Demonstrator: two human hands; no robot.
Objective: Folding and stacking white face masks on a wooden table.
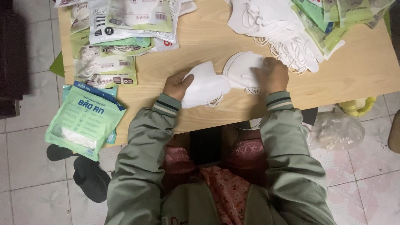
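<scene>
A: What is the person's left hand [176, 85] doing?

B: Its fingers are closed around the edge of a folded white face mask [205, 86], which lies on the wooden tabletop [200, 41] near the front edge, ear loops trailing at its lower right.

A: And the right hand [273, 75]?

B: It rests palm down on a second white mask [241, 68], fingers curled and pressing on its right side. The pictures do not show whether they grip it or only press on it. The two masks touch in the middle, between the hands.

A: What lies farther back?

B: Beyond the right hand sits a loose heap of white masks [275, 25] with tangled ear loops, just beside the second mask. Green and white mask packets [333, 21] lie at the far right corner. At the far left, a stack of sealed packets [112, 37] covers the tabletop.

A: Anything off the tabletop?

B: A green packet [85, 121] hangs over the left front corner. On the tiled floor [25, 166] below it lie dark slippers [85, 173], and a clear plastic bag [335, 131] sits at the right.
</scene>
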